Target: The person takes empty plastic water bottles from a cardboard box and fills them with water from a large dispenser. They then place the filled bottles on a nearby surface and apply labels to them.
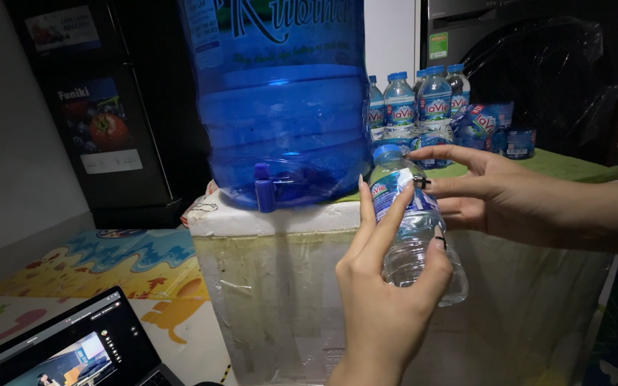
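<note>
I hold a small clear water bottle [413, 236] with a blue cap, tilted, in front of a white foam box [280, 286]. My left hand [388, 286] grips its body from below, fingers [388, 214] wrapped around the label. My right hand [516, 196] comes in from three o'clock, its fingers spread open, touching the bottle near the neck. At eleven o'clock a big blue water jug [287, 107] with a tap [265, 189] stands on the box. At twelve to one o'clock more small bottles [416, 100] stand on a green-covered worktop [566, 166]. A laptop [66, 347] sits at eight o'clock.
</note>
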